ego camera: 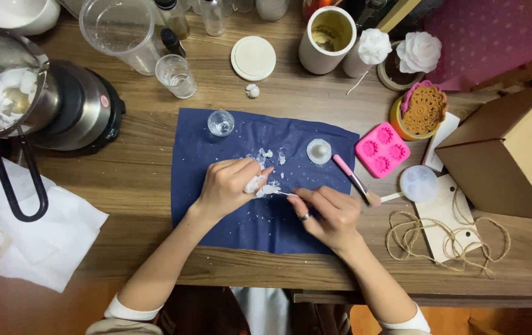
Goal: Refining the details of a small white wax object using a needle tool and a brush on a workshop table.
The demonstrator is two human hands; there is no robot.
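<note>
Left hand (227, 186) grip clenched on white wax piece (255, 183) over blue cloth (241, 223), mid-surface. Right hand (328, 214) grip pinches thin metal tool (284, 193), tip touching wax. Pink brush (356, 180) lies just beside.

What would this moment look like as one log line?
left hand: holds white wax piece | right hand: holds thin tool | surface: blue cloth

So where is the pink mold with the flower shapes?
In the head view, the pink mold lies on the wooden table just right of the blue cloth, between the pink-handled brush and the yellow tin with the crocheted doily.
</note>
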